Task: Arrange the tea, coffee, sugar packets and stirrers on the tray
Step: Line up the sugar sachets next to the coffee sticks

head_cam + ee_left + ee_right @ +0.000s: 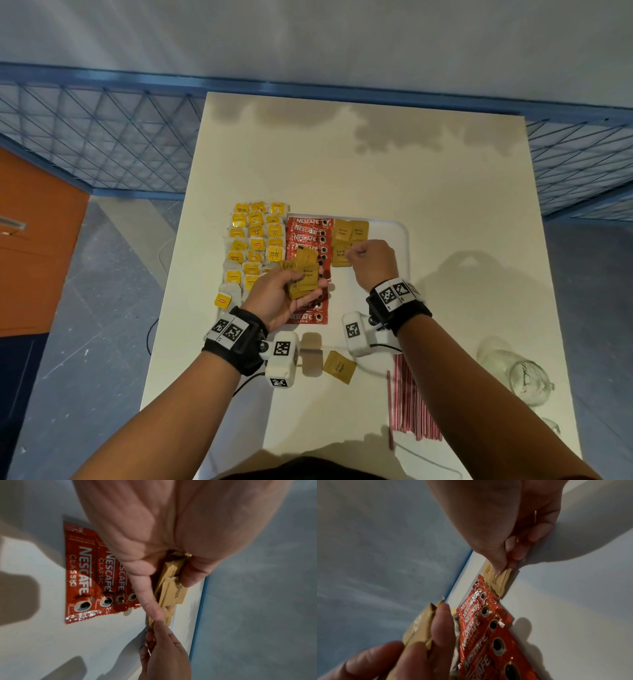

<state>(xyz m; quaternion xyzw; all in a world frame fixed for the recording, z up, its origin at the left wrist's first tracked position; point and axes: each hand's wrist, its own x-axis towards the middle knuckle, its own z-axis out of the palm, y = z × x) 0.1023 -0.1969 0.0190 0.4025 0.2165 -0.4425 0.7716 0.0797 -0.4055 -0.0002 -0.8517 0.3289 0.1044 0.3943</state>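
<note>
On the bench (428, 171) sits the tray (402, 236). Within it, the coffee sachets (310, 236) run down the middle, the tea bags (255, 240) lie to their left and the sugar packets (349, 236) to their right. Nearer than the tray lie one loose sugar packet (339, 367) and, rightward, the stirrers (404, 404) and a jar (517, 373).

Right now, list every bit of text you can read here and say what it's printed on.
"NESCAFE CLASSIC": red coffee sachets, in a column on the tray.
"Brown Sugar": brown sugar packets on the tray, and the bunch in the left hand.
"RELAX": some yellow tea bag tags; other tag print is too small.
Sugar packet pinched by the right hand: fine print blurred.
Wrist squares: coded patterns, no words.
</note>
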